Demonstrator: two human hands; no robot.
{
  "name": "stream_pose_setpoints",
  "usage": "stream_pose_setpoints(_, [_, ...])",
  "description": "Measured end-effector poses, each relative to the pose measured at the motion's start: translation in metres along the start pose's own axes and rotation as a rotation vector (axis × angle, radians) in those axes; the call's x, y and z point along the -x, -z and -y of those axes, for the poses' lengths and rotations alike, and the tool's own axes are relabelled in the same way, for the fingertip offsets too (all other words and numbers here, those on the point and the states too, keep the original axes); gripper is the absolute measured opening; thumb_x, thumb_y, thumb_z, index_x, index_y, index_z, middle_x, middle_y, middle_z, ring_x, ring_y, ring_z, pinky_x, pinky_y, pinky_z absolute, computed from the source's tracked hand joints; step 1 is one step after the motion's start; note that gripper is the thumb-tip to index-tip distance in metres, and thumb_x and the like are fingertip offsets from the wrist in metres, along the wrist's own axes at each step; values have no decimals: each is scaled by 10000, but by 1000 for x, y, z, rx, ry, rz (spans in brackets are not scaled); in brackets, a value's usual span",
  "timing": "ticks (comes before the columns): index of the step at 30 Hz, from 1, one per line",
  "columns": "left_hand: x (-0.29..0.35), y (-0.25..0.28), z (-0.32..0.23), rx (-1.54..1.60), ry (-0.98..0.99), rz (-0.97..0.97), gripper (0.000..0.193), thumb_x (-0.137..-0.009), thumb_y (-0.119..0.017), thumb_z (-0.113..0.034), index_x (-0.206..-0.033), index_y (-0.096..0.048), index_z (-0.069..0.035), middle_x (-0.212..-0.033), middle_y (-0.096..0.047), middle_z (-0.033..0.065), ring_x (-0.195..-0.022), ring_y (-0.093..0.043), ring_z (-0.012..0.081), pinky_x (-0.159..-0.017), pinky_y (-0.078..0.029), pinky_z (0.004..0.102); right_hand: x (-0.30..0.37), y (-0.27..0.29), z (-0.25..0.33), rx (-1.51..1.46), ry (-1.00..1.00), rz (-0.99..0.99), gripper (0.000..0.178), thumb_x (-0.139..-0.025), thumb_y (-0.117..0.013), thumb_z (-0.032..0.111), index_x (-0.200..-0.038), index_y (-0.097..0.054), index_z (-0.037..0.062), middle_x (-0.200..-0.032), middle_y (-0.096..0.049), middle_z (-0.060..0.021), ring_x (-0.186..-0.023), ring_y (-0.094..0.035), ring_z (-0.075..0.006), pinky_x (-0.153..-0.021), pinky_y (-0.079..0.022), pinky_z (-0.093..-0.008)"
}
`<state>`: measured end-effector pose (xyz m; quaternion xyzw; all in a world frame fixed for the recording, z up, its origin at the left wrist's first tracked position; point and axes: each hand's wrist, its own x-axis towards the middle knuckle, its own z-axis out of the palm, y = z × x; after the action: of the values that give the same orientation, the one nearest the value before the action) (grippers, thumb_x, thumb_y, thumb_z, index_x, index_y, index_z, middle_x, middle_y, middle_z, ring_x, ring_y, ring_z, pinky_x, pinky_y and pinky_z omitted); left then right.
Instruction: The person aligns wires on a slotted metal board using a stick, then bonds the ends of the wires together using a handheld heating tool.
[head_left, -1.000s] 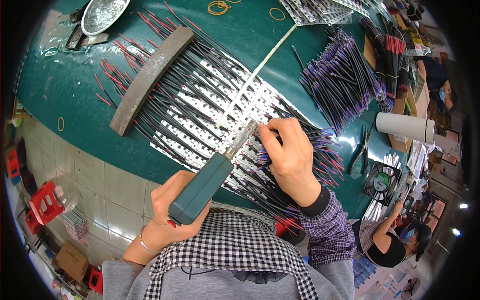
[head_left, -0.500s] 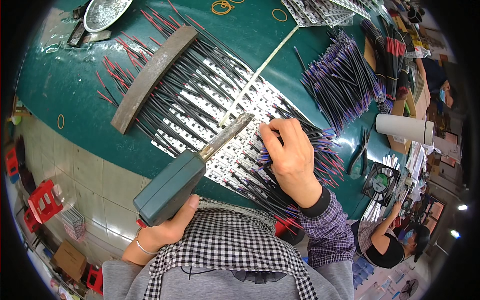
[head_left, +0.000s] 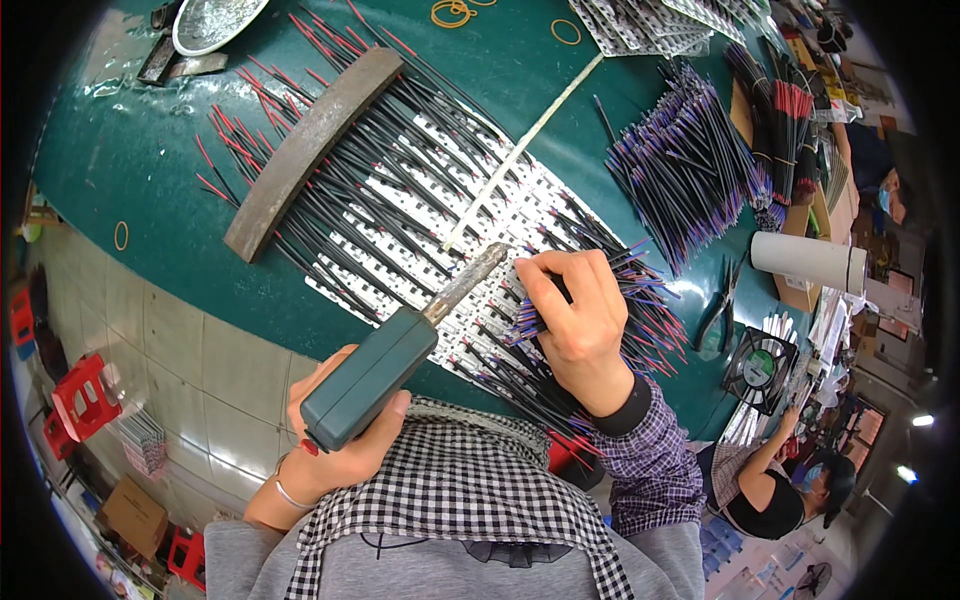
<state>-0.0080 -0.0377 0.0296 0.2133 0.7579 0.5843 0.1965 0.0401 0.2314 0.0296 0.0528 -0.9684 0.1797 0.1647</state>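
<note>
Past the right hand [head_left: 583, 325], 1 green-labelled fan [head_left: 757, 369] sits.

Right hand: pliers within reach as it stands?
Likely yes. The pliers lie uncovered on the green tabletop, right of the right hand; only splayed wires lie between. It seems to be holding some, so it would probably need to free its fingers.

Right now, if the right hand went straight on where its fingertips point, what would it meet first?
Most likely the metal tip of the green tool in the left hand: it shows just ahead of the fingertips of the right hand, though depth is unclear.
</note>
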Motion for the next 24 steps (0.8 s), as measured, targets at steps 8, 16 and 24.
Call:
stream_pose_setpoints(8, [0, 0, 1, -26, -26, 10, 263, -744, -758, 25, -993, -699, 86, -893, -694, 171, -715, -687, 251, -636, -545, 314, 2, 4, 2, -17, -7, 5, 343, -728, -662, 15, -1066, -682, -44, -1003, -644, -121, -856, -607, -282, -747, -528, -358])
stream_pose_setpoints(16, [-2, 1, -10, -5, 25, 66, 241, -736, -750, 60, -971, -699, 74, -923, -701, 170, -777, -702, 266, -679, -555, 324, 3, 1, 4, -4, -2, 5, 332, -729, -655, 10, -1055, -678, -49, -1010, -645, -133, -847, -617, -276, -729, -523, -367])
stream_pose_setpoints(24, [-13, 1, -15, -84, -75, 73, 243, -719, -748, 74, -958, -702, 60, -909, -688, 167, -761, -694, 273, -683, -553, 323, 4, -2, 4, -44, -33, -12, 585, -504, -599, -133, -1075, -690, -44, -1014, -648, -159, -840, -601, -320, -700, -510, -381])
